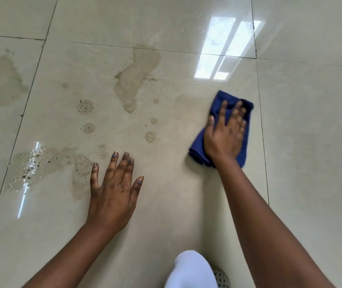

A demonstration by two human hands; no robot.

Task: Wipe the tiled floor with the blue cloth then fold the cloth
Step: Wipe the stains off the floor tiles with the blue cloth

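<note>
Head view looks down on the glossy cream tiled floor [186, 194], crossed by thin dark grout lines and marked with dried brown stains. A footprint-shaped smear [137, 80] lies toward the far middle, a patch of wet droplets and grit [29, 169] sits at the near left, and small speckled spots lie between them. Next in size, the left hand [112, 194] lies flat on the tile with fingers spread and grasping nothing, probably propping the person's weight while they lean forward. The right hand [224, 134] presses with straight fingers on the bunched dark blue cloth [247, 125], which lies on the floor well right of the stains; a flat palm likely spreads pressure for wiping. Most stains look untouched, so wiping seems early. No containers are visible.
</note>
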